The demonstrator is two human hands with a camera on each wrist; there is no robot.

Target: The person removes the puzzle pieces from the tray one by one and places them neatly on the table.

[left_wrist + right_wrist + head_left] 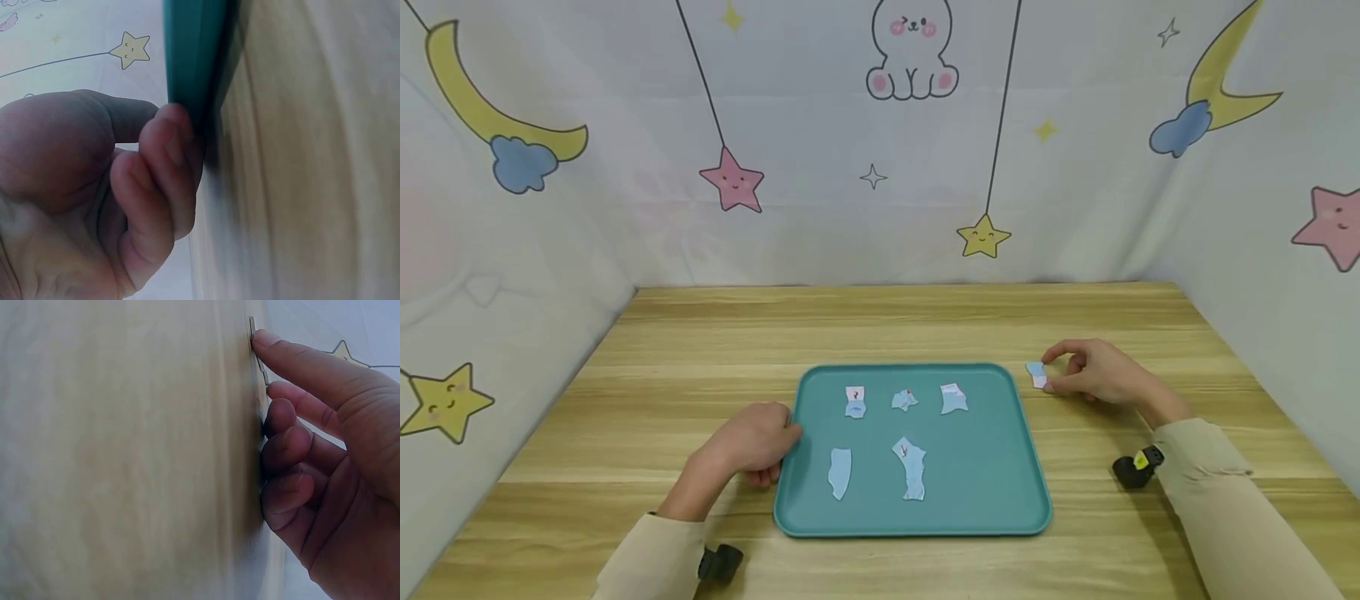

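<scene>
Five scraps [914, 479]: carried on tray [981, 483], between both hands' fingers
Left hand [756, 437]: tray gripped by fingers
Right hand [1101, 375]: sixth scrap [1037, 374] pinched by fingers

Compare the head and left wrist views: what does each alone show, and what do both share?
Only the head view shows five paper scraps on the tray and the right hand touching another scrap beside it. Only the left wrist view shows the palm of the left hand. Both share that hand at the tray's edge, and the wooden table.
</scene>
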